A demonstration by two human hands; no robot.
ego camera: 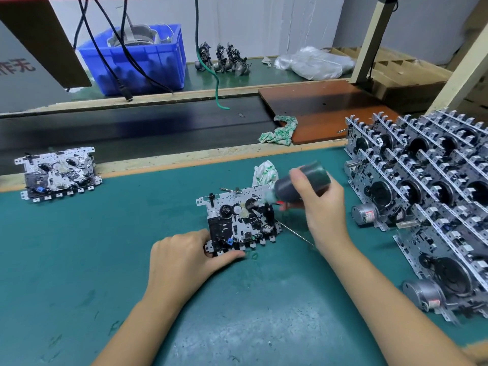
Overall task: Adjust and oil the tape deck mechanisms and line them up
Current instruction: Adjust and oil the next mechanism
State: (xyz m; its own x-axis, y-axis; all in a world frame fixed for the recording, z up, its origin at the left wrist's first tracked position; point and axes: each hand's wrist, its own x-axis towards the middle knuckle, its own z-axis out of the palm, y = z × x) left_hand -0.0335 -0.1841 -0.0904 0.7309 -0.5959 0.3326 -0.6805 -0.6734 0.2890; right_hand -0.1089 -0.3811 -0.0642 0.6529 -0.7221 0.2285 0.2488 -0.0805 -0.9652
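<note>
A tape deck mechanism (239, 220) is laid flat near the middle of the green bench (79, 260). Its near left corner is pinched by the left hand (184, 256), thumb along the front edge and fingers curled over the top. A dark oil bottle (303, 182) is gripped by the right hand (320, 207) and tilted so that its tip is aimed down at the right part of the mechanism; whether the tip touches the metal cannot be told through the blur. A thin metal rod (295, 233) is seen lying on the bench just beside the mechanism's right edge. A second mechanism (59, 174) is set well apart at the far left. Finished mechanisms (427, 186) are lined up in rows at the right, their motors bearing small red labels too small to be read. On a grey board (15, 67) at the upper left, Chinese characters are printed, partly cut off. A blue crate (134, 62) is placed on the far shelf.
</note>
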